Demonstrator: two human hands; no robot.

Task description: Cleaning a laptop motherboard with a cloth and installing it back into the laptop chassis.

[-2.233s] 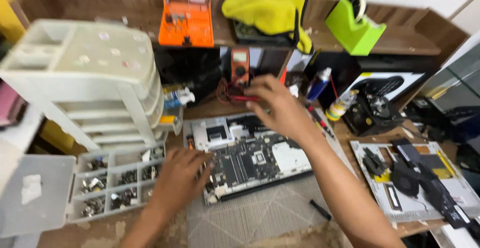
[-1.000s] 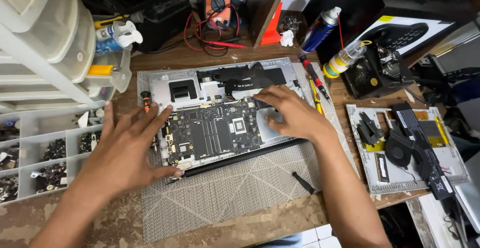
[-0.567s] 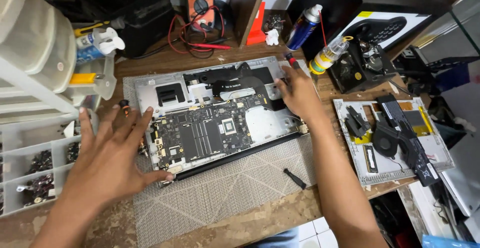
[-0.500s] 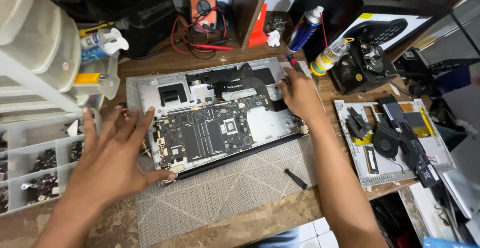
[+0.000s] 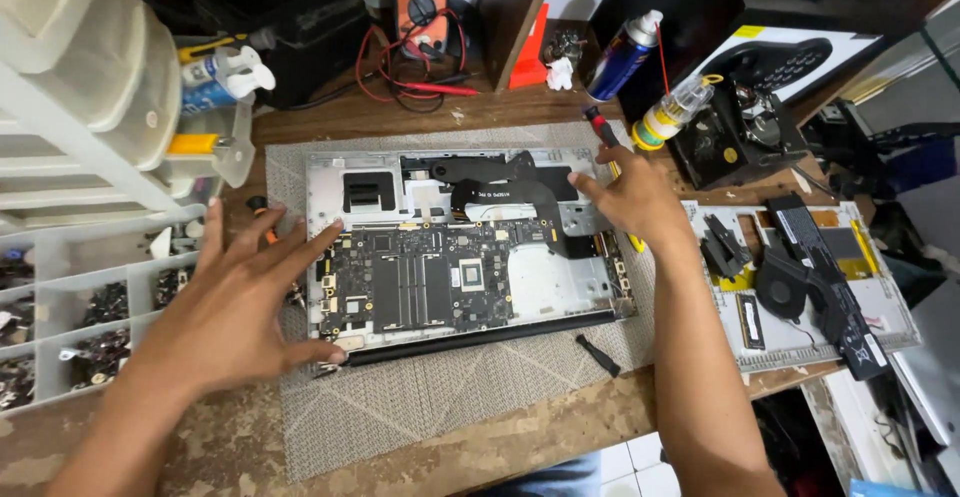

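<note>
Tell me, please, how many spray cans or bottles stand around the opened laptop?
3: a blue spray can behind the right hand, a clear bottle beside it, and a white-nozzled bottle at rear left. Others may be hidden.

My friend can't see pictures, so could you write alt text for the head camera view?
Two bare hands rest on an opened laptop with its circuit board exposed, lying on a grey mat on a cluttered wooden bench: the left hand lies spread on its left edge, the right hand on its upper right corner. A tray of small parts sits at left, spray cans behind.
</note>
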